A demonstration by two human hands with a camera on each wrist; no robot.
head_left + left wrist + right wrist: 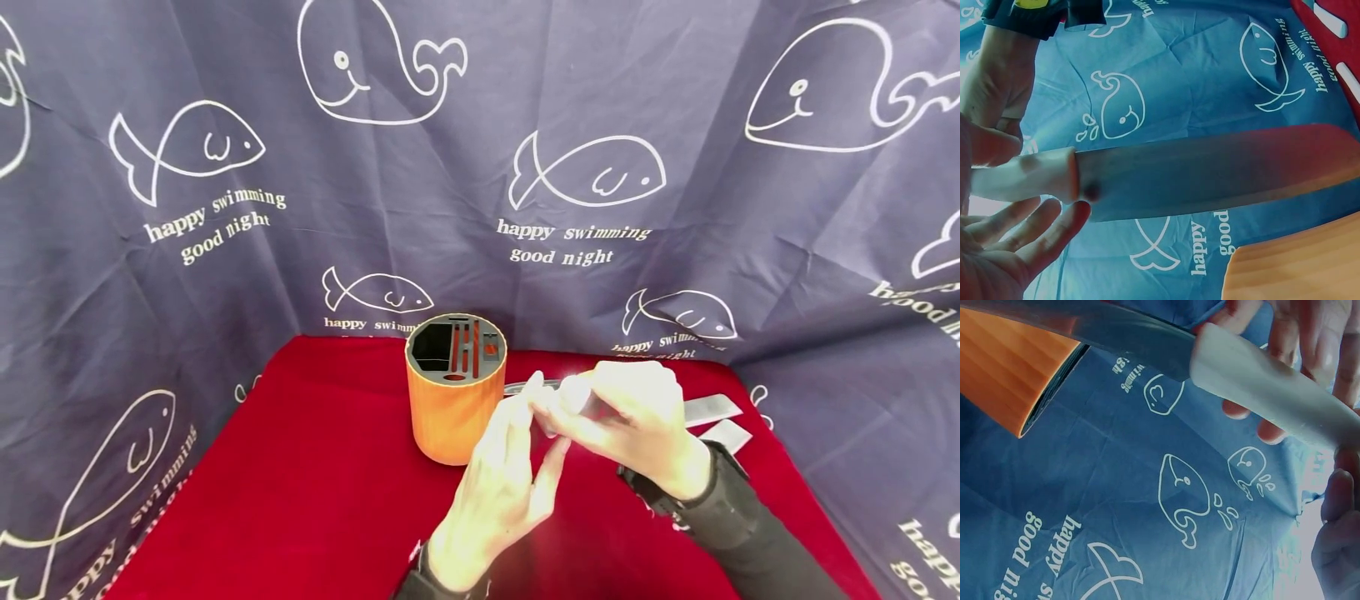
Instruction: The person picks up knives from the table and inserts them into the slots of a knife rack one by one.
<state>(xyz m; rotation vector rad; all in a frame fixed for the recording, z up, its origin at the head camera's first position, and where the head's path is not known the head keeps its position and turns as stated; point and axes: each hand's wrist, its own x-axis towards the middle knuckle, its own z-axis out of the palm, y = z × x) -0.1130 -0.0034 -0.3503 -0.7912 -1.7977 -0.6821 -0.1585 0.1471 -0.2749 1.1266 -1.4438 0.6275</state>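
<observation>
White-handled knife (pixel 1166 178); right fingers (pixel 1338 495) gripping it; left fingers (pixel 1057 236) touching.

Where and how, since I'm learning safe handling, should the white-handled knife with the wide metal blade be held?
Probably best by its smooth white handle, approached from the end away from the wide metal blade: the handle is narrow and rounded, while the blade spreads broad and flat beyond it.

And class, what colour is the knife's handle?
The handle is white; the right wrist view shows it best.

Curtained booth-like spot: fish-print drapes (pixel 442 200) around red-covered table (pixel 300 475).
</observation>
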